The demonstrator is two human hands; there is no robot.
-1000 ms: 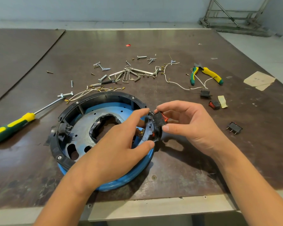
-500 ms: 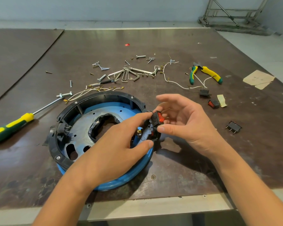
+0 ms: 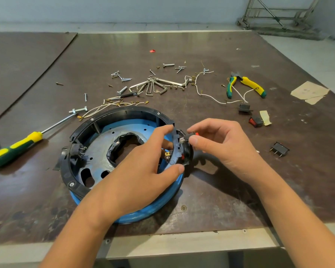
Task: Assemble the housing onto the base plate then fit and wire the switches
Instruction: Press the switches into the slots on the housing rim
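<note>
Our left hand [image 3: 137, 171] gripped the housing [image 3: 122, 110], our right hand [image 3: 224, 147] pinched the switch [image 3: 187, 137]; squaring it before pressing seemed wise.

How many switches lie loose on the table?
3, right of the housing: wired switch by the pliers, red rocker switch just nearer, black switch farthest right. More may be hidden.

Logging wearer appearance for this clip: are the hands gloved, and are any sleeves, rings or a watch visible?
Left hand and right hand are both bare: no gloves, rings or watch. No sleeve shows up to the frame edge.
</note>
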